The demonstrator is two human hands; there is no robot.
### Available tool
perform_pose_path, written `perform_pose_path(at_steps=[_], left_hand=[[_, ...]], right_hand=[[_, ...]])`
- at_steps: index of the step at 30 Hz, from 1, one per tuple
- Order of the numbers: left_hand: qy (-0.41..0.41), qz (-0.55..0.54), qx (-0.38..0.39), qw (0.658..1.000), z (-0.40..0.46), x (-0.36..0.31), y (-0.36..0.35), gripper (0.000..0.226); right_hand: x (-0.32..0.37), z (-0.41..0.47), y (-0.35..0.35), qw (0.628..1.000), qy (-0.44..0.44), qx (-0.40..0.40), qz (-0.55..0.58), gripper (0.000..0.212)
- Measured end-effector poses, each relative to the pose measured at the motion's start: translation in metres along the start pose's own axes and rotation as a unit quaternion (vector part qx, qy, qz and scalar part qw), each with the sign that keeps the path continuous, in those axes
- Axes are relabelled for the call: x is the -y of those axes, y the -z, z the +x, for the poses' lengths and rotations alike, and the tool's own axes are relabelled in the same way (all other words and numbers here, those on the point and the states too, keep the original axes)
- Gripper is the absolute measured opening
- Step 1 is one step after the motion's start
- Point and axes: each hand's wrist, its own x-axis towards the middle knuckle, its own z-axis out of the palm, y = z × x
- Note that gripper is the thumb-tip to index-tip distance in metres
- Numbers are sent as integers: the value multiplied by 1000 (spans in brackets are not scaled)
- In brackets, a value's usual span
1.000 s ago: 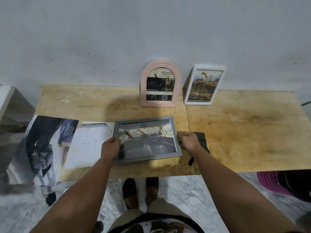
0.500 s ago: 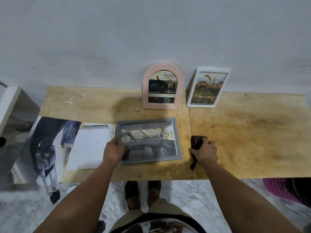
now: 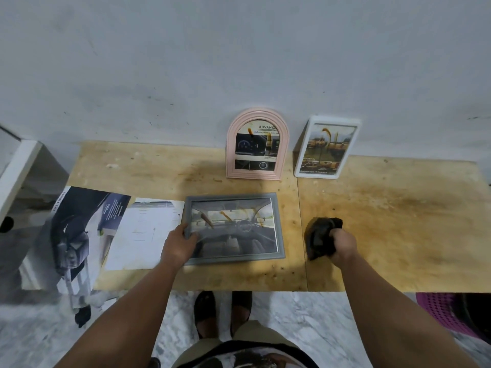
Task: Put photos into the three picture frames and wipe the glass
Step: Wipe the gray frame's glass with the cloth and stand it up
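A grey picture frame lies flat near the table's front edge, with a car-interior photo behind its glass. My left hand grips its left edge, thumb on the glass. To the right, my right hand holds a bunched dark cloth just above the wood, apart from the frame. A pink arched frame and a white frame stand against the wall at the back, each with a photo inside and brownish smears on the glass.
Car brochures and a white sheet lie on the left of the wooden table, partly over its edge. A purple basket sits on the floor at the right. A white shelf stands at the left.
My right hand left the frame's right edge, closed around the dark cloth and lifted it, moving right. My left hand kept its hold on the frame.
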Motion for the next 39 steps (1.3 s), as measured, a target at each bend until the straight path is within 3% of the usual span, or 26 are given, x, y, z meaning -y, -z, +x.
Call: perform_pose_path(at_steps=[4,7,11,14,18,22,24,31,35,39], left_hand=[[-7,7,-3,1000,-4,2,-1,60],[-10,9,1,1000,-11,3,-1,56],[-27,42,-19,999,-24,-1,1,56],[-89,50,-38,994,-32,-12,-2,52],[-128,-98,43,986,-39,-51,-11,57],[-179,-167,117,962,-43,-89,-18,62],[-192,-160,88,964,-43,-101,-23,52],[-139,-176,6,974,-45,-131,-29,21],[-97,-235,4,967,-44,-145,-29,15],[-93,-289,21,953,-51,-160,-28,24]], right_hand=[[2,-21,-6,973,-64,178,133,40],[1,-33,-25,962,-80,219,139,41],[0,-48,-50,952,-98,275,96,51],[6,-72,-71,936,-59,347,18,43],[15,-93,-98,914,6,398,-75,44],[31,-106,-111,890,40,441,-111,42],[37,-116,-117,896,28,430,-107,45],[50,-117,-123,912,160,365,-95,31],[53,-115,-120,900,251,337,-118,19],[60,-117,-122,886,314,307,-148,17]])
